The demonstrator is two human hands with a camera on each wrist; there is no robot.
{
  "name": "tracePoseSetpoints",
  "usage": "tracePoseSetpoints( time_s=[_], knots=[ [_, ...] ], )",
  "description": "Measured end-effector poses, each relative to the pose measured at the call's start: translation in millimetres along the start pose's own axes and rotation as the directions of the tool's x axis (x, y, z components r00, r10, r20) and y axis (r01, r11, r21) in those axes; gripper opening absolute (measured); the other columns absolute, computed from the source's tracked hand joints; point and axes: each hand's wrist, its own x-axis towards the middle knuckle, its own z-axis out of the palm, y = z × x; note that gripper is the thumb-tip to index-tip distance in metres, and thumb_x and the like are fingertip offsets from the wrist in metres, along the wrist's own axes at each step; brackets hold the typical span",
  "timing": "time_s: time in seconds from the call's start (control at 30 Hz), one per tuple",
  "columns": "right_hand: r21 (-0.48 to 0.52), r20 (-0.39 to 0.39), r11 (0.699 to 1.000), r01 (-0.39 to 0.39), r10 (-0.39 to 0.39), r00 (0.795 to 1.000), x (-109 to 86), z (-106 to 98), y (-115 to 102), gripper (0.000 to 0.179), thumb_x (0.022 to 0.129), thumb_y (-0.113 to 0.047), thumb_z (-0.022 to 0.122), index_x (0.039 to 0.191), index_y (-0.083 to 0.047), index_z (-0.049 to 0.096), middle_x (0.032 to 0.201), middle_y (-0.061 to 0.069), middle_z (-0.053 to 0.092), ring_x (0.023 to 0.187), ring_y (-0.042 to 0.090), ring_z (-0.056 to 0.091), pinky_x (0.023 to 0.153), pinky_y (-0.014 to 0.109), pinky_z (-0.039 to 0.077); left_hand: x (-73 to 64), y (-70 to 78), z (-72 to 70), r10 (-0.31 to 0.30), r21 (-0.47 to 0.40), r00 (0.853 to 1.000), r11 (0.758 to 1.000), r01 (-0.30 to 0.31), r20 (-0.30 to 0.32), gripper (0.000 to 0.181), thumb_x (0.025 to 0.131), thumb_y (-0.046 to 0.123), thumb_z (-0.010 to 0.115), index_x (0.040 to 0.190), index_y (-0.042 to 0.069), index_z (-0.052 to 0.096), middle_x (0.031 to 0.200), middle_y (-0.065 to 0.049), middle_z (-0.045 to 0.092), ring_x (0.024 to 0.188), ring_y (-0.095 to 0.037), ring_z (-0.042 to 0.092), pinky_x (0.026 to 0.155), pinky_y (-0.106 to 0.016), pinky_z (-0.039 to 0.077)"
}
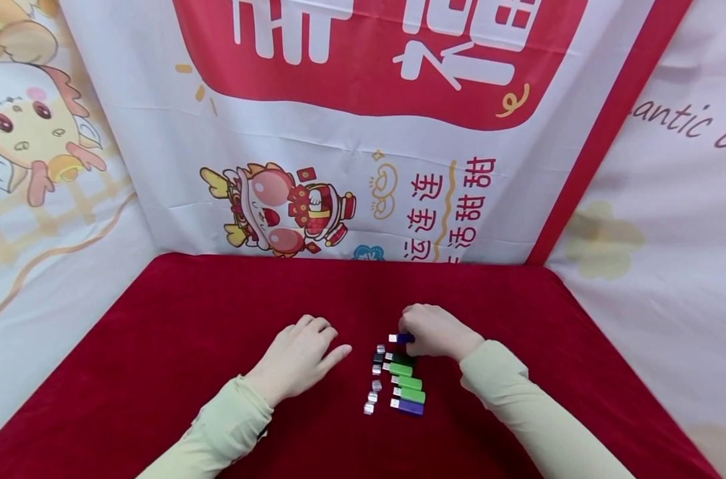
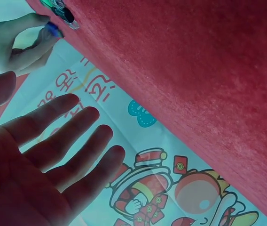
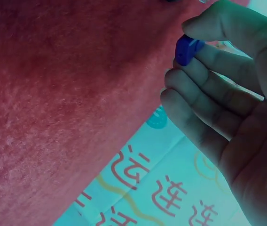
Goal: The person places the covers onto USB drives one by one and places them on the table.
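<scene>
Between thumb and fingers my right hand (image 1: 436, 330) pinches a purple USB stick (image 3: 186, 50), its metal plug pointing left in the head view. Just below that hand, a column of USB sticks lies on the red cloth: a dark one, several green ones such as this green USB stick (image 1: 409, 396), and a purple USB stick (image 1: 408, 407) at the near end. To their left runs a column of small caps, mostly clear or silvery like this cap (image 1: 376, 385), with one dark cap (image 1: 377, 358). My left hand (image 1: 299, 356) is left of the caps, fingers extended, holding nothing.
A red velvety cloth (image 1: 219, 319) covers the table. Behind it hangs a white and red printed banner (image 1: 363, 140), and printed cloth walls stand at the left (image 1: 51, 219) and right (image 1: 656, 219).
</scene>
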Motion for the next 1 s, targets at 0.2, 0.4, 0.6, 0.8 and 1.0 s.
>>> tracePoseSetpoints(
  time_s=[0.2, 0.4, 0.6, 0.8, 1.0],
  knots=[
    [0.040, -0.103, 0.999, -0.006, 0.010, 0.995, -11.8, -12.2, -8.6, 0.014, 0.077, -0.015, 0.082, 0.088, -0.011, 0.075, 0.079, -0.003, 0.063, 0.068, 0.008, 0.053, 0.062, 0.024, 0.049, 7.2, 2.8, 2.0, 0.026, -0.005, 1.000, 1.000, -0.026, -0.010, 0.041, 0.096, 0.042, 0.060, 0.113, 0.006, 0.071, 0.111, -0.010, 0.066, 0.101, -0.026, 0.058, 0.086, -0.041, 0.051],
    [0.063, -0.159, 0.998, -0.002, 0.012, 0.987, -26.3, -22.0, -11.6, 0.016, 0.076, -0.012, 0.083, 0.089, -0.008, 0.074, 0.081, -0.002, 0.065, 0.068, 0.009, 0.054, 0.063, 0.024, 0.050, 16.6, 9.8, 2.2, 0.045, 0.013, 0.999, 0.999, -0.045, -0.006, 0.041, 0.097, 0.040, 0.060, 0.117, 0.006, 0.070, 0.113, -0.010, 0.066, 0.101, -0.025, 0.059, 0.086, -0.040, 0.051],
    [0.085, -0.180, 0.996, -0.010, 0.025, 0.983, -38.3, -26.3, -11.3, 0.019, 0.076, -0.011, 0.084, 0.093, -0.007, 0.074, 0.084, -0.001, 0.065, 0.066, 0.007, 0.052, 0.061, 0.023, 0.049, 23.1, 15.4, 4.5, 0.079, 0.028, 0.997, 0.997, -0.078, -0.019, 0.038, 0.096, 0.039, 0.062, 0.114, 0.007, 0.071, 0.108, -0.009, 0.067, 0.096, -0.024, 0.060, 0.082, -0.038, 0.053],
    [0.102, -0.212, 0.994, -0.028, 0.050, 0.976, -42.6, -26.0, -13.0, 0.021, 0.075, -0.012, 0.084, 0.094, -0.008, 0.074, 0.086, -0.002, 0.065, 0.065, 0.008, 0.053, 0.060, 0.023, 0.049, 29.9, 17.7, 10.6, 0.102, 0.040, 0.994, 0.994, -0.101, -0.028, 0.034, 0.095, 0.037, 0.063, 0.110, 0.008, 0.072, 0.103, -0.007, 0.067, 0.091, -0.023, 0.060, 0.078, -0.038, 0.054],
    [0.108, -0.216, 0.994, -0.031, 0.054, 0.975, -42.8, -24.3, -13.4, 0.021, 0.076, -0.015, 0.084, 0.094, -0.010, 0.074, 0.086, -0.003, 0.066, 0.064, 0.008, 0.053, 0.060, 0.022, 0.049, 34.7, 21.3, 14.2, 0.116, 0.054, 0.993, 0.992, -0.115, -0.018, 0.032, 0.096, 0.036, 0.062, 0.108, 0.008, 0.072, 0.102, -0.007, 0.067, 0.090, -0.022, 0.061, 0.076, -0.037, 0.054]
  ],
)
